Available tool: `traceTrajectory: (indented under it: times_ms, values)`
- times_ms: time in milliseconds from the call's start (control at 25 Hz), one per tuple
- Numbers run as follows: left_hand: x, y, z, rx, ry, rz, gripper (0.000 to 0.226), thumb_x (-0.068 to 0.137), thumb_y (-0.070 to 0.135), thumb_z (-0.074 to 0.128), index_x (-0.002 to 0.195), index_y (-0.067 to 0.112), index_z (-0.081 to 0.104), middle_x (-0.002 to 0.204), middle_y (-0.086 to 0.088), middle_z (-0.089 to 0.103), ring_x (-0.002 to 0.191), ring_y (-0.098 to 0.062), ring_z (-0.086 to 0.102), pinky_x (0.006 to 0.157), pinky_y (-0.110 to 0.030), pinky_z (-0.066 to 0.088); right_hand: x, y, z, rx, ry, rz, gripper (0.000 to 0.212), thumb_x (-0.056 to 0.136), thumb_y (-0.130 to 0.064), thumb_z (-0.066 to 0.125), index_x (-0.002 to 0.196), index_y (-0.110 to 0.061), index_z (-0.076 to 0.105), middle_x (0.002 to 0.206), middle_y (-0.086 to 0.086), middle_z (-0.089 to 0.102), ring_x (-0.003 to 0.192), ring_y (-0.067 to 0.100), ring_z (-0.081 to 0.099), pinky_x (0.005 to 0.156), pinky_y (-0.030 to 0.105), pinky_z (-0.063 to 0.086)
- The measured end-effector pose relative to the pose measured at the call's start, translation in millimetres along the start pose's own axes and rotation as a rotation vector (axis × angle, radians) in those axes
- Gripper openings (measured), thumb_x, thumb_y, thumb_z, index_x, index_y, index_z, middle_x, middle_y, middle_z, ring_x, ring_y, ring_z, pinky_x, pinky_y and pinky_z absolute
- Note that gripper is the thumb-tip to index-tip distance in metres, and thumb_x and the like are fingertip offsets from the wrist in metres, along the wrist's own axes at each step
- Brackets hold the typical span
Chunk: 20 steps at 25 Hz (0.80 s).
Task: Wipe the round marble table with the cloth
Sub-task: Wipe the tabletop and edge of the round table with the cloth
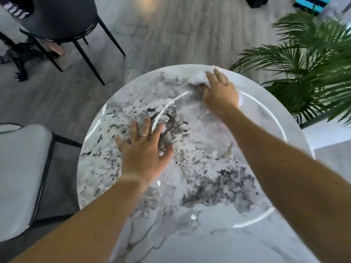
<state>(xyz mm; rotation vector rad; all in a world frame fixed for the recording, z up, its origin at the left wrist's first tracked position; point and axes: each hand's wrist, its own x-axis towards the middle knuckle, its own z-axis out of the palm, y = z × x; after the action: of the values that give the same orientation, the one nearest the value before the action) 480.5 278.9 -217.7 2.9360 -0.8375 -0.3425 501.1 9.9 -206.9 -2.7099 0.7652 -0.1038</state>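
Observation:
The round marble table fills the middle of the view, white with grey and black veining and a glossy top. My right hand presses a bunched white cloth onto the table near its far edge; most of the cloth is hidden under the palm and fingers. My left hand lies flat on the table's left-centre with fingers spread, a ring on one finger, holding nothing.
A light grey padded chair stands close to the table's left side. A dark chair with thin black legs is at the far left. A green palm plant crowds the table's far right edge. Grey wood-look floor lies beyond.

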Motion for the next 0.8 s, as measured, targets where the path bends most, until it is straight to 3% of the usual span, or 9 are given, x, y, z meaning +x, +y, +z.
traceTrajectory:
  times_ms: [160,240,280,400,520,680,760,800]
  values:
    - [-21,12,6,0.008,0.017,0.076,0.068,0.095,0.072,0.021,0.155,0.040,0.025,0.171,0.002,0.011,0.157,-0.033,-0.001,0.113,-0.078,0.009,-187,28,18,0.086,0.026,-0.365,0.054,0.102,-0.043,0.046,0.153,-0.026,0.041,0.164,0.006,0.036,0.152,0.026,0.032,0.120,0.048,0.034]
    - [-11,12,5,0.021,0.010,0.119,0.068,0.095,0.071,0.020,0.155,0.040,0.026,0.171,0.002,0.014,0.156,-0.034,0.005,0.114,-0.077,0.010,-166,57,18,0.027,-0.002,-0.505,0.051,0.100,-0.038,0.050,0.149,-0.024,0.048,0.160,0.008,0.043,0.147,0.028,0.040,0.117,0.047,0.038]
    - [2,15,3,0.029,0.015,0.148,0.068,0.095,0.072,0.018,0.156,0.041,0.024,0.170,0.002,0.013,0.156,-0.034,0.007,0.116,-0.075,0.010,-130,61,8,-0.016,0.012,-0.483,0.051,0.101,-0.039,0.048,0.150,-0.023,0.048,0.160,0.009,0.042,0.146,0.030,0.041,0.116,0.047,0.038]
    - [42,33,-1,0.045,0.020,0.191,0.068,0.094,0.073,0.021,0.155,0.043,0.022,0.171,0.002,0.012,0.156,-0.034,0.009,0.117,-0.071,0.016,-4,71,-17,-0.049,0.017,-0.162,0.054,0.104,-0.039,0.043,0.156,-0.027,0.036,0.167,0.004,0.029,0.149,0.030,0.035,0.118,0.042,0.032]
    - [46,59,2,0.006,-0.002,0.221,0.068,0.093,0.072,0.029,0.154,0.043,0.023,0.171,0.002,0.013,0.156,-0.035,0.003,0.115,-0.073,0.014,-10,76,-21,-0.003,0.042,0.030,0.053,0.102,-0.036,0.045,0.154,-0.025,0.040,0.167,0.005,0.030,0.149,0.028,0.033,0.121,0.041,0.028]
    - [15,82,12,0.011,0.034,0.306,0.071,0.090,0.077,0.027,0.153,0.044,0.025,0.170,0.003,0.014,0.155,-0.039,0.004,0.113,-0.079,0.009,-152,103,-10,0.060,0.069,-0.194,0.054,0.097,-0.041,0.043,0.147,-0.022,0.051,0.158,0.008,0.046,0.145,0.030,0.043,0.114,0.048,0.038]
    - [23,92,15,0.025,0.035,0.357,0.076,0.086,0.081,0.028,0.152,0.044,0.026,0.171,0.005,0.012,0.155,-0.040,0.006,0.112,-0.081,0.009,-123,131,-24,0.000,0.022,-0.231,0.054,0.100,-0.042,0.042,0.151,-0.026,0.045,0.162,0.006,0.040,0.145,0.031,0.042,0.111,0.050,0.042]
    - [30,98,16,0.030,0.029,0.379,0.078,0.084,0.082,0.029,0.152,0.044,0.027,0.170,0.006,0.015,0.155,-0.040,0.008,0.112,-0.081,0.009,-92,141,-31,-0.032,0.009,-0.134,0.054,0.102,-0.041,0.043,0.154,-0.029,0.039,0.165,0.004,0.033,0.147,0.031,0.039,0.114,0.049,0.040]
